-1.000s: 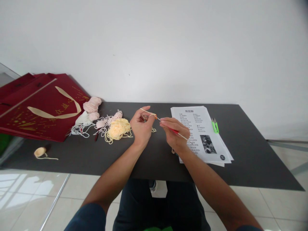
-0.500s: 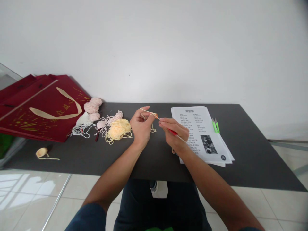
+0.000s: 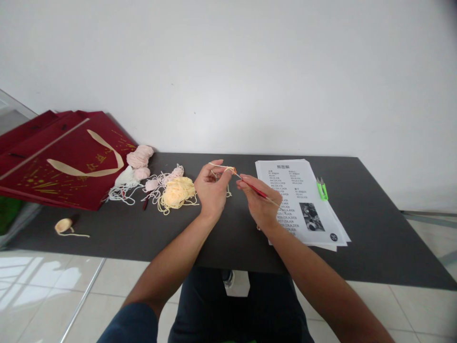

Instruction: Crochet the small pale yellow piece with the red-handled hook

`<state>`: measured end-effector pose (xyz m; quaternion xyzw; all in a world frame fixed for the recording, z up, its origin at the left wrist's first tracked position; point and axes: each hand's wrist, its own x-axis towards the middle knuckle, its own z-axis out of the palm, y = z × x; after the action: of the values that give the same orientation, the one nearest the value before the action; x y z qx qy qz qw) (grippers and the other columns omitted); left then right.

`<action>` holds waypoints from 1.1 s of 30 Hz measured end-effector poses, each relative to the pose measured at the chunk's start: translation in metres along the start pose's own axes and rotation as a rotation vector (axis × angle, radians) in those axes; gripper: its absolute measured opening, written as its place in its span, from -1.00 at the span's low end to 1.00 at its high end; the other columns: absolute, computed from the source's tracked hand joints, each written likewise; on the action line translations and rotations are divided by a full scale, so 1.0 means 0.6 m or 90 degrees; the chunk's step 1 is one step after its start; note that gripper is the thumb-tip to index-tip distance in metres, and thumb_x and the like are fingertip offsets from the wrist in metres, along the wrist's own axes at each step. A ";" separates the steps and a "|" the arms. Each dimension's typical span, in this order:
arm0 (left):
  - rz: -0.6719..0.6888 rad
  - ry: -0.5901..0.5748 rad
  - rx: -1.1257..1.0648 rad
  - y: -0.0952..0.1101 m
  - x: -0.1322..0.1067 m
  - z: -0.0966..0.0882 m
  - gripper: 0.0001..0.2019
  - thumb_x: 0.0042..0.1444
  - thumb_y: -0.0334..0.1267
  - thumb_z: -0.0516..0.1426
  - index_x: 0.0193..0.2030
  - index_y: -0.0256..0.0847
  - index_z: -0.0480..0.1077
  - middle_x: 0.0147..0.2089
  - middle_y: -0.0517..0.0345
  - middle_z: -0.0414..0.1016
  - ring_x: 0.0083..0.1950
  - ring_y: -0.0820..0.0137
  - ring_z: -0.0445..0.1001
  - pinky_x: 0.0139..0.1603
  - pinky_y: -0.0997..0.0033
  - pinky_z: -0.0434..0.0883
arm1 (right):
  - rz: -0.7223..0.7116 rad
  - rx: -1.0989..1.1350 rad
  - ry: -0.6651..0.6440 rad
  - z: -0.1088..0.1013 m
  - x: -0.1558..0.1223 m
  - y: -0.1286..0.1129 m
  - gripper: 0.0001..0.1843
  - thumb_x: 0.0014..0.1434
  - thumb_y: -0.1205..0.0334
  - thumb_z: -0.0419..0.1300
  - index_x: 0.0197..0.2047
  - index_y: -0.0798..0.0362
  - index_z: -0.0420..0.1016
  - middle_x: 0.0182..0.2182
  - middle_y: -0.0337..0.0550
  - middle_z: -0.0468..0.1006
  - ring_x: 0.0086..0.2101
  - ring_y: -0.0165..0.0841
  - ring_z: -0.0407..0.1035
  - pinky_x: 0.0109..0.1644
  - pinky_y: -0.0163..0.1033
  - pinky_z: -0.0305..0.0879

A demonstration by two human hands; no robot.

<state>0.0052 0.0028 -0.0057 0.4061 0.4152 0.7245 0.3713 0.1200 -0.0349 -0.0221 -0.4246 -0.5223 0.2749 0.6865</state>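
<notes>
My left hand (image 3: 212, 189) is raised over the dark table (image 3: 374, 224), its fingers pinched on a small piece of pale yellow crochet work (image 3: 228, 170) with a strand of yarn looped over the forefinger. My right hand (image 3: 260, 202) is closed on a red-handled crochet hook (image 3: 254, 188), whose tip reaches into the yellow work. A loose pile of yellow yarn (image 3: 176, 191) lies just left of my left hand.
Pink and white yarn bundles (image 3: 140, 159) lie beside dark red gift bags (image 3: 67, 159) at the left. A small yellow crocheted piece (image 3: 63, 225) sits near the front left edge. Printed sheets (image 3: 300, 200) and green snips (image 3: 322, 188) lie to the right.
Both hands have stayed together at the table's middle with only small shifts of the hook and fingers. The view has drifted slightly.
</notes>
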 end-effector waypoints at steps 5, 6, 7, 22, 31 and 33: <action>-0.083 -0.015 -0.072 0.000 0.004 0.003 -0.64 -0.03 -0.39 0.42 -0.05 -0.18 0.58 -0.35 0.23 0.67 -0.32 0.47 0.61 -0.11 0.40 0.50 | -0.187 -0.072 -0.045 -0.007 -0.002 0.014 -0.63 0.24 0.36 0.39 0.02 -0.28 0.71 -0.03 -0.25 0.77 -0.13 -0.27 0.69 -0.01 -0.08 0.68; -0.105 -0.023 -0.090 0.000 0.005 0.003 -0.63 -0.04 -0.40 0.42 -0.05 -0.18 0.58 -0.37 0.24 0.66 -0.34 0.49 0.59 -0.12 0.40 0.49 | -0.198 -0.074 -0.050 -0.008 -0.002 0.016 -0.62 0.24 0.38 0.38 0.04 -0.28 0.70 -0.03 -0.24 0.77 -0.13 -0.27 0.69 -0.03 -0.09 0.68; -0.128 -0.032 -0.109 0.001 0.005 0.003 -0.62 -0.05 -0.41 0.42 -0.05 -0.18 0.59 -0.39 0.26 0.65 -0.36 0.51 0.56 -0.14 0.42 0.48 | -0.206 -0.075 -0.053 -0.008 -0.001 0.018 -0.60 0.24 0.39 0.38 0.05 -0.28 0.70 -0.02 -0.24 0.76 -0.12 -0.27 0.69 -0.02 -0.09 0.68; -0.347 -0.155 -0.287 0.019 0.021 -0.001 -0.54 -0.09 -0.46 0.39 0.03 -0.26 0.57 -0.46 0.33 0.43 -0.37 0.56 0.43 -0.14 0.46 0.40 | 0.116 0.140 0.007 0.003 0.007 0.014 -0.82 0.12 0.14 0.49 -0.15 -0.18 0.77 -0.09 -0.21 0.78 -0.30 -0.31 0.66 -0.19 -0.11 0.69; -0.320 -0.209 -0.186 0.018 0.021 -0.004 -0.50 -0.17 -0.40 0.43 0.01 -0.21 0.60 -0.51 0.39 0.42 -0.44 0.57 0.40 -0.21 0.42 0.38 | 0.110 0.235 -0.035 -0.017 0.049 0.011 -0.82 0.11 0.20 0.48 -0.24 -0.08 0.59 -0.25 -0.27 0.73 -0.41 -0.44 0.51 -0.28 -0.24 0.51; -0.307 -0.216 -0.134 0.017 0.021 -0.005 -0.46 -0.20 -0.40 0.45 0.03 -0.20 0.61 -0.51 0.39 0.46 -0.45 0.57 0.40 -0.22 0.42 0.36 | 0.086 0.218 -0.059 -0.027 0.057 0.007 -0.80 0.12 0.24 0.47 -0.25 -0.06 0.53 -0.27 -0.29 0.70 -0.43 -0.47 0.48 -0.29 -0.27 0.47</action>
<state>-0.0044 0.0091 0.0063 0.3704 0.3540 0.5766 0.6364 0.1460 -0.0097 -0.0107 -0.3224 -0.4695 0.4243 0.7040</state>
